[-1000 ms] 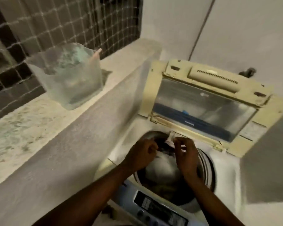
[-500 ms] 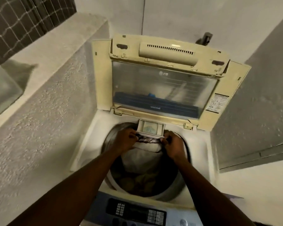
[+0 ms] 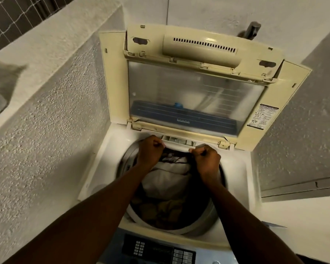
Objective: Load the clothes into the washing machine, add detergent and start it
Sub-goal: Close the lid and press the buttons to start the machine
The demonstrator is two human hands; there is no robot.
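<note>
The top-loading washing machine [image 3: 238,180] stands below me with its yellowed lid [image 3: 196,88] folded up against the wall. White and brown clothes [image 3: 166,183] fill the drum. At the drum's far rim the small white detergent drawer [image 3: 177,141] sticks out only a little. My left hand [image 3: 150,151] is closed on the drawer's left front corner. My right hand [image 3: 206,159] is closed on its right front corner. The control panel [image 3: 158,250] with its buttons lies at the near edge, between my forearms.
A rough plastered ledge [image 3: 46,88] runs along the left, with a netted window [image 3: 11,18] above it. A tap [image 3: 251,30] juts from the wall behind the lid. A grey wall and a sill [image 3: 301,187] close in on the right.
The view has swung from the ledge and plastic bag to straight over the machine. The detergent drawer, pulled out half a second ago, has slid most of the way back in under both hands.
</note>
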